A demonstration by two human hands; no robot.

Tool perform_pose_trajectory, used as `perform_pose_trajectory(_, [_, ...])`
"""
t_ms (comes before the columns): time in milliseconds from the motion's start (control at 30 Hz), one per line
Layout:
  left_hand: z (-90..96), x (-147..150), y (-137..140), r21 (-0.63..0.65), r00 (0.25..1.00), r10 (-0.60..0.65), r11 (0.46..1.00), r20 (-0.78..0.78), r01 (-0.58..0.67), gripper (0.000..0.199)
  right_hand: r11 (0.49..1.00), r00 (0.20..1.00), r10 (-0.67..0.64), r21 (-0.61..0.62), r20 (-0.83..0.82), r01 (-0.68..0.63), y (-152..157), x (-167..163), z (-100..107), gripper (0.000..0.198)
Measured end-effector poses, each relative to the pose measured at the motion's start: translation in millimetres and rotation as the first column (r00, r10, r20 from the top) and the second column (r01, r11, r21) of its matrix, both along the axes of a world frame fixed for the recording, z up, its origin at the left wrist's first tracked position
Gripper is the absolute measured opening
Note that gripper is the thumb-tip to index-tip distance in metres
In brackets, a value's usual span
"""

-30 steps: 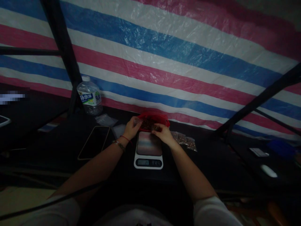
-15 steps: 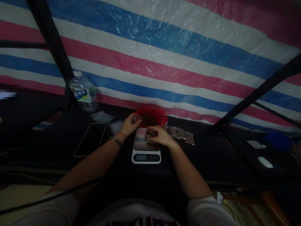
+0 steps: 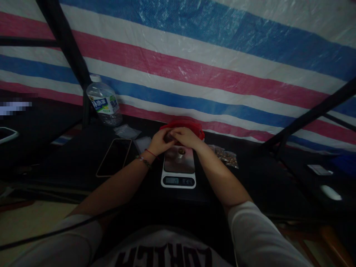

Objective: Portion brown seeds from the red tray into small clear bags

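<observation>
My left hand (image 3: 162,141) and my right hand (image 3: 185,137) meet at the near side of a red basket (image 3: 196,126), above the far end of a kitchen scale. My left fingers are closed round a small translucent thing that looks like a plastic bag (image 3: 168,137); it is mostly hidden. The right fingers bend in against it, their tips out of clear sight. On the metal plate of the white digital scale (image 3: 179,165) stands a small cup (image 3: 181,152) with brown bits inside. The scale's display is lit, too blurred to read.
Filled small bags (image 3: 228,157) lie right of the scale. To the left are a phone (image 3: 114,157), flat clear bags (image 3: 126,131) and a large plastic bottle (image 3: 104,102). A striped tarp (image 3: 194,85) hangs behind. Slanting dark posts flank the table.
My right hand has let go of the small cup on the scale and moved forward to my left hand. The camera view has shifted slightly.
</observation>
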State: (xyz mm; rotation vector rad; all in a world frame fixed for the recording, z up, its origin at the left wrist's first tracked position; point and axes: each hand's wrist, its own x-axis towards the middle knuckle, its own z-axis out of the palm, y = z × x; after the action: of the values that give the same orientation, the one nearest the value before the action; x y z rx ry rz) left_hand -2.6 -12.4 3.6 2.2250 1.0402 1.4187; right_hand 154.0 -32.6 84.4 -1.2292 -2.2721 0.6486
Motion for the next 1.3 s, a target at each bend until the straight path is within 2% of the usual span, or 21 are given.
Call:
perform_pose_trajectory(133, [3.7,-0.3,-2.4,0.042,0.997,-0.007,0.999,-0.082,0.010,0.052,0.999,0.972,-0.049,-0.012,0.228,0.053,2.6,-6.4,13.6,0.026])
perform_pose_trajectory(200, [5.3,-0.3,-2.9,0.032,0.993,-0.035,0.999,-0.115,0.039,0.058,0.998,0.963,-0.045,-0.024,0.265,0.053,3.8,-5.2,15.1,0.022])
perform_pose_trajectory(300, [7.5,-0.1,-2.5,0.025,0.987,-0.085,0.996,-0.139,0.089,0.072,0.999,0.969,-0.005,-0.035,0.248,0.015,5.6,-0.8,13.2,0.012])
perform_pose_trajectory(400, [8.1,0.5,-2.1,0.017,0.981,-0.119,0.992,-0.156,0.123,0.080,0.999,0.972,0.052,-0.022,0.229,-0.049,5.0,4.6,10.4,0.011])
perform_pose_trajectory(633, [3.1,2.8,-5.3,-0.007,0.984,-0.104,0.994,-0.147,0.105,0.062,0.995,0.982,0.095,0.021,0.162,-0.100,-6.1,15.1,12.1,0.015])
perform_pose_trajectory(767, [1.5,0.1,-4.0,-0.035,0.993,-0.059,0.998,-0.107,0.056,0.056,0.997,0.999,0.027,0.066,0.019,-0.028,-14.0,28.0,23.8,0.023])
perform_pose_trajectory(833, [0.1,-1.7,-1.9,-0.050,0.997,-0.038,0.998,-0.066,0.035,0.056,0.999,1.000,0.028,0.024,-0.004,-0.028,-17.9,37.6,28.5,0.023])
perform_pose_trajectory(900, [-1.9,-3.0,0.8,-0.059,1.000,-0.019,0.998,-0.012,0.018,0.057,0.992,0.994,0.103,-0.078,0.031,-0.100,-20.4,47.4,29.3,0.029])
perform_pose_trajectory(1000, [-4.8,-4.0,4.6,-0.076,0.998,-0.004,0.997,0.058,0.009,0.055,0.964,0.966,0.207,-0.202,0.153,-0.174,-19.4,57.4,22.8,0.062])
perform_pose_trajectory(1067, [-6.3,-4.6,6.5,-0.089,0.996,-0.007,0.996,0.092,0.015,0.051,0.959,0.945,0.229,-0.223,0.233,-0.178,-16.0,58.6,15.5,0.072])
perform_pose_trajectory(1167, [-8.4,-5.9,8.6,-0.097,0.991,-0.014,0.995,0.137,0.028,0.046,0.946,0.921,0.274,-0.249,0.276,-0.207,-10.7,52.8,5.0,0.068])
perform_pose_trajectory(1300, [-13.1,-8.2,11.3,-0.092,0.984,-0.024,0.995,0.177,0.041,0.046,0.924,0.919,0.317,-0.296,0.234,-0.243,-7.7,43.9,-2.5,0.044])
